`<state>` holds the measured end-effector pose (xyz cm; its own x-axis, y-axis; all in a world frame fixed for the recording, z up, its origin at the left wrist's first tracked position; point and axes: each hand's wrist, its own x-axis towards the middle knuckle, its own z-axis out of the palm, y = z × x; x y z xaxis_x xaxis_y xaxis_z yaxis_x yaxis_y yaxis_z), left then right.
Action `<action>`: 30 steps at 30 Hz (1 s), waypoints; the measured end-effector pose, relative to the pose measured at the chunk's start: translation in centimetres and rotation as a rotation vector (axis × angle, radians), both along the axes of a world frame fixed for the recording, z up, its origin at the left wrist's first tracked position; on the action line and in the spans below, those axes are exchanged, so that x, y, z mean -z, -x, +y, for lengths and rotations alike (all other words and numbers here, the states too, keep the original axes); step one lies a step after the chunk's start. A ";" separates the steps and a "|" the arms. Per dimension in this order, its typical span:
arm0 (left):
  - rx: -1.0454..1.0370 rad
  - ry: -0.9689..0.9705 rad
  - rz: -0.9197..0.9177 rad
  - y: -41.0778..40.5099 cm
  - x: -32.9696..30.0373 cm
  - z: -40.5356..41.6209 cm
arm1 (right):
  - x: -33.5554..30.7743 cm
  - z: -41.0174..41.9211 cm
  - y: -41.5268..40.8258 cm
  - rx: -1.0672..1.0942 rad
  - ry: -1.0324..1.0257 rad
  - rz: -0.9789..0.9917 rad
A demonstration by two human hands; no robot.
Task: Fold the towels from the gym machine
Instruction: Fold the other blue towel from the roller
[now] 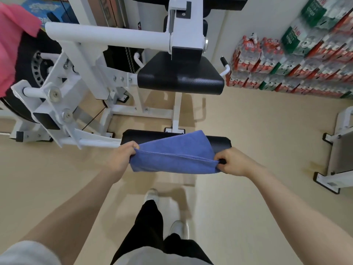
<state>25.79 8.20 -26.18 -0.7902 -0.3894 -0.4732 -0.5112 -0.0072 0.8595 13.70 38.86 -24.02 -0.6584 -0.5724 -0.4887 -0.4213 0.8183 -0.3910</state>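
A blue towel [175, 155] lies draped over the black padded roller [219, 142] of the white gym machine [107, 35]. Its far corner is folded up into a point. My left hand [122, 157] pinches the towel's left edge. At the other end, my right hand [233, 162] pinches the right edge, and the cloth stretches between the two. A pink towel [13, 41] hangs at the upper left, over part of the machine.
The machine's black seat [181, 77] stands beyond the roller. Stacked packs of bottled water [286, 62] line the right wall. Another white machine frame [338, 150] sits at the right edge. My legs and shoes stand on the beige floor [248, 121] below the towel.
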 end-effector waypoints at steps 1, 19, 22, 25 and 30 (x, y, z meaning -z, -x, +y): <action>-0.004 0.006 -0.008 -0.3 0.6 -0.1 | 0.6 -0.1 0.0 0.001 -0.004 0.007; -0.042 0.160 -0.203 2.3 10.8 -3.6 | 9.8 -8.4 9.3 -0.011 -0.206 0.333; 0.001 0.209 -0.229 3.0 10.9 -4.5 | 10.7 -9.2 10.3 -0.030 -0.270 0.239; 0.050 0.207 -0.240 3.5 11.0 -4.9 | 11.1 -9.9 10.9 0.017 -0.256 0.181; 0.144 0.271 -0.315 3.5 12.1 -4.4 | 12.8 -10.1 11.1 0.177 -0.155 0.068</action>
<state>22.30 3.76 -38.33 -0.6787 -0.4295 -0.5957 -0.7282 0.2878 0.6221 2.60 28.75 -36.82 -0.7761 -0.3665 -0.5132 -0.2868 0.9299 -0.2304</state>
